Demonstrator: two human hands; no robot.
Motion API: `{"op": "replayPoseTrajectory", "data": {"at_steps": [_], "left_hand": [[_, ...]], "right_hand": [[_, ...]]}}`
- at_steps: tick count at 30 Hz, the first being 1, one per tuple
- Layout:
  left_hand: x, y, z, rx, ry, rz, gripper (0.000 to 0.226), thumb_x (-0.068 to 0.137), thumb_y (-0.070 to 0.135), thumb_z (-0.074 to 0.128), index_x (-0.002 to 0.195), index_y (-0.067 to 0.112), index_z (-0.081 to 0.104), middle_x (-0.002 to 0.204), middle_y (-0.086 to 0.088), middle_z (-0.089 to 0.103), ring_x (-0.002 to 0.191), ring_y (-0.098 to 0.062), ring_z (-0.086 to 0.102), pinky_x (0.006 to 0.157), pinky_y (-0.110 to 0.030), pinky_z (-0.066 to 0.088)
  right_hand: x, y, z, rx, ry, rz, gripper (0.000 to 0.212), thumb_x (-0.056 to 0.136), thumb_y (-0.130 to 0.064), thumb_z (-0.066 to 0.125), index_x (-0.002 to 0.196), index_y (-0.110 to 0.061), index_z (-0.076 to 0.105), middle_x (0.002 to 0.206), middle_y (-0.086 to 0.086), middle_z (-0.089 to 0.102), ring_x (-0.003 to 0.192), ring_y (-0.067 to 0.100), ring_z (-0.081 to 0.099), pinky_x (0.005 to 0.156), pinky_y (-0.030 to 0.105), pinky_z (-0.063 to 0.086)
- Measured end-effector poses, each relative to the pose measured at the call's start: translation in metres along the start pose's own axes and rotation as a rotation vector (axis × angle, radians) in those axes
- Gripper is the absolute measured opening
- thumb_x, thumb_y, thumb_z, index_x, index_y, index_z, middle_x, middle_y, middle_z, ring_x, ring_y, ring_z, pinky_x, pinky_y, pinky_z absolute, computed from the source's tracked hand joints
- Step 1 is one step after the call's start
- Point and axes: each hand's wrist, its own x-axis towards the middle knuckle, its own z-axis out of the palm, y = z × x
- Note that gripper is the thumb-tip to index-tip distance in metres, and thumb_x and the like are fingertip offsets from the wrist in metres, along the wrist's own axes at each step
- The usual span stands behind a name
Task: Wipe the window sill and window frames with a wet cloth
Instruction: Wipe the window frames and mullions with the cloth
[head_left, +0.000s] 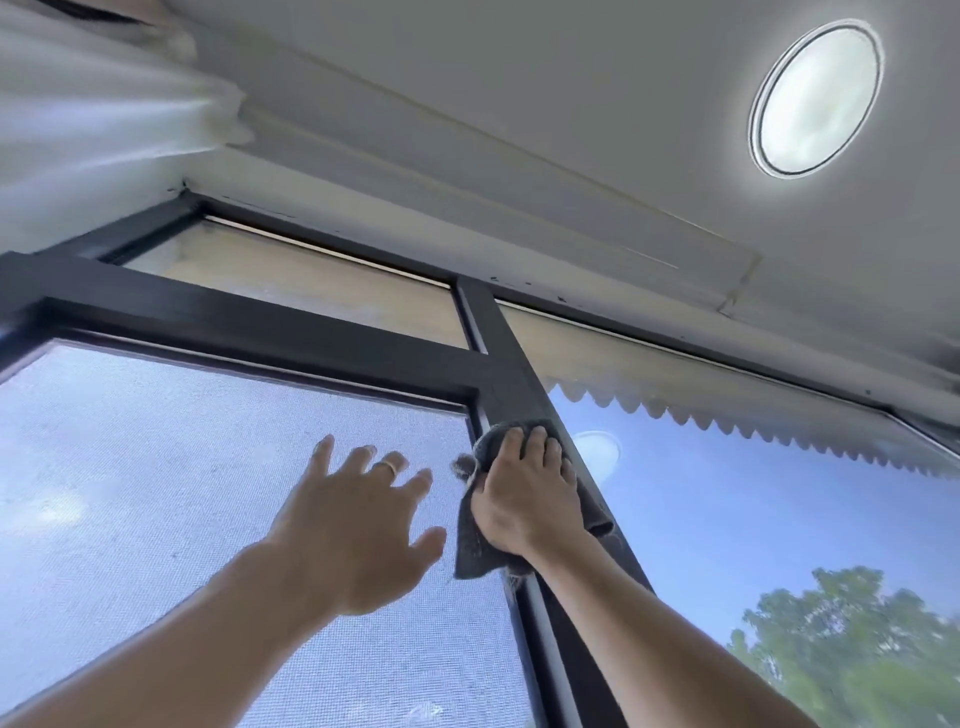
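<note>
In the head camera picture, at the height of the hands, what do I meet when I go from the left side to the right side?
Screen → left hand → cloth → right hand pressing the cloth on the frame bar → glass pane.

Two hands — left hand (358, 525), right hand (524, 493) — one cloth (475, 551), one ceiling light (815, 98).
</note>
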Motion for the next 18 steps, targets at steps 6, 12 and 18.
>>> {"op": "replayPoseTrajectory", "data": {"at_steps": [6,12,18], "left_hand": [[0.012,-0.015,0.005,-0.029,-0.012,-0.015,0.074,0.092,0.071,0.016,0.154,0.037,-0.005,0.164,0.005,0.001,0.151,-0.022,-0.007,0.119,-0.055,-0.005],[0.020,-0.018,0.012,-0.062,0.002,-0.008,0.077,0.089,0.074,0.021,0.155,0.037,0.003,0.164,0.007,0.002,0.151,-0.021,-0.007,0.119,-0.054,-0.006],[0.023,-0.030,0.008,-0.053,0.015,0.018,0.076,0.088,0.075,0.024,0.154,0.038,0.010,0.163,0.011,0.009,0.151,-0.017,0.002,0.119,-0.055,-0.006]], "right_hand": [[0.000,0.008,-0.005,-0.068,-0.072,-0.009,0.071,0.101,-0.032,0.031,0.155,-0.004,-0.006,0.162,0.020,-0.010,0.150,0.036,-0.005,0.123,0.048,0.003],[0.038,-0.007,-0.002,-0.019,-0.004,0.029,0.069,0.102,-0.039,0.030,0.156,-0.007,0.002,0.163,0.021,-0.002,0.150,0.038,0.001,0.122,0.050,0.006],[0.052,-0.005,0.000,-0.040,0.002,0.009,0.070,0.101,-0.042,0.029,0.155,-0.005,0.004,0.162,0.022,0.000,0.150,0.039,0.002,0.122,0.051,0.008]]}}
